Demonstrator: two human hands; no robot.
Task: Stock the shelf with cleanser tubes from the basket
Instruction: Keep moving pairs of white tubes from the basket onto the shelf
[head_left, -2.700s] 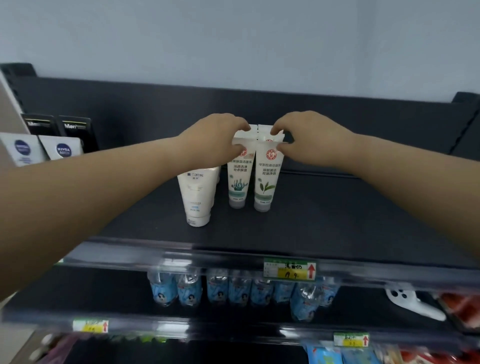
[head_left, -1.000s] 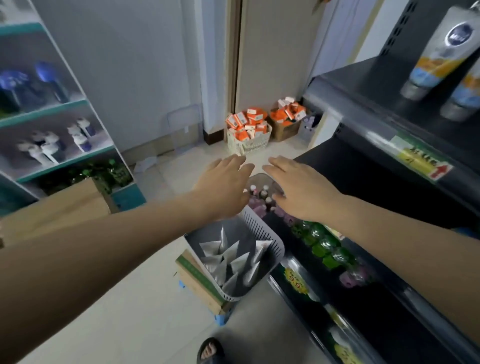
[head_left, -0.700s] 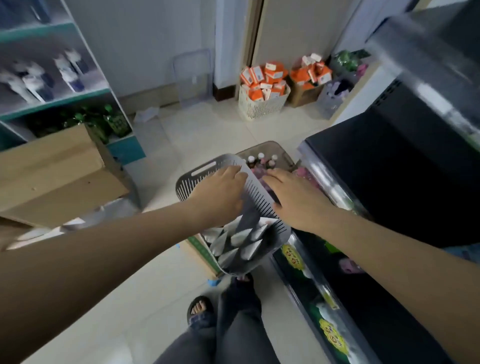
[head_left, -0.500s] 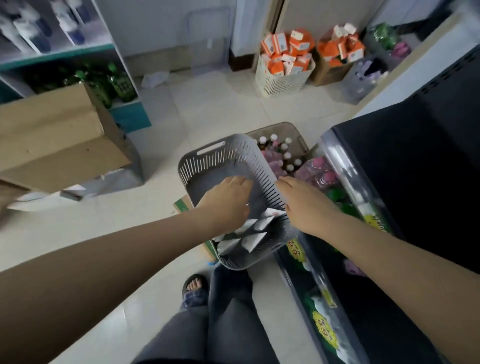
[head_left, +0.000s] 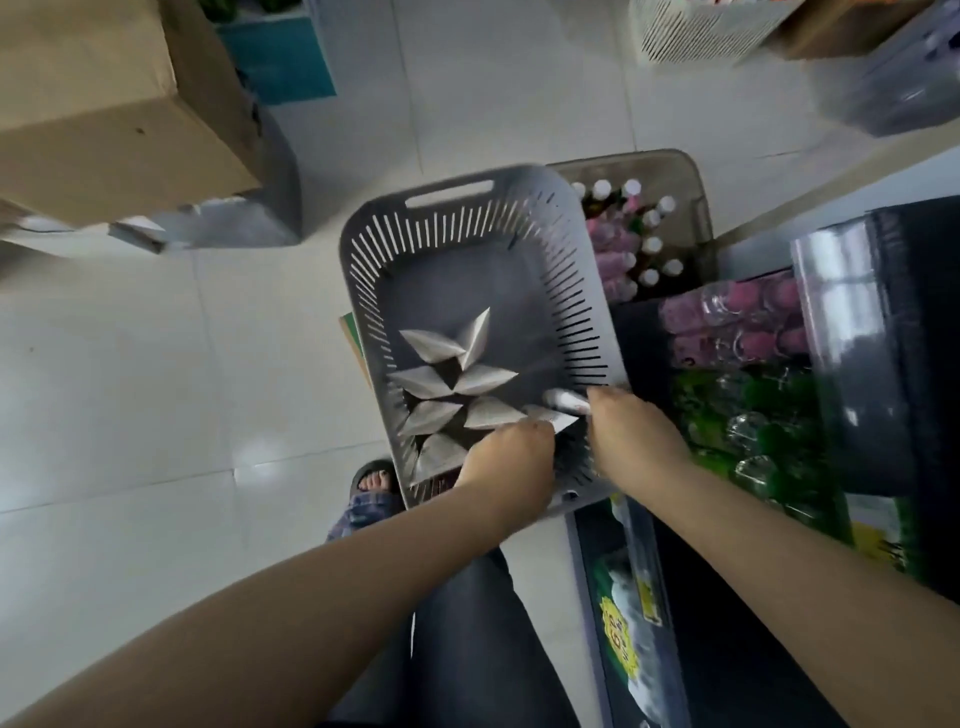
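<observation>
A grey basket (head_left: 470, 228) sits mid-frame, its pale tubes (head_left: 441, 382) crowded toward its lower end. Both hands reach into that end. The right hand (head_left: 631, 434) curls round one tube (head_left: 565, 401) by the basket's lower right wall — the tube's end pokes out left of the fingers. The left hand (head_left: 511, 462) dips among the tubes just beside it, fingers curled under; whether it holds anything cannot be told. The dark shelf (head_left: 914, 338) fills the right edge, with a cardboard box (head_left: 104, 104) at upper left.

I see pale glossy floor tiles (head_left: 130, 389), a cardboard box (head_left: 104, 104) upper left, and dark shelving (head_left: 924, 364) along my right.
</observation>
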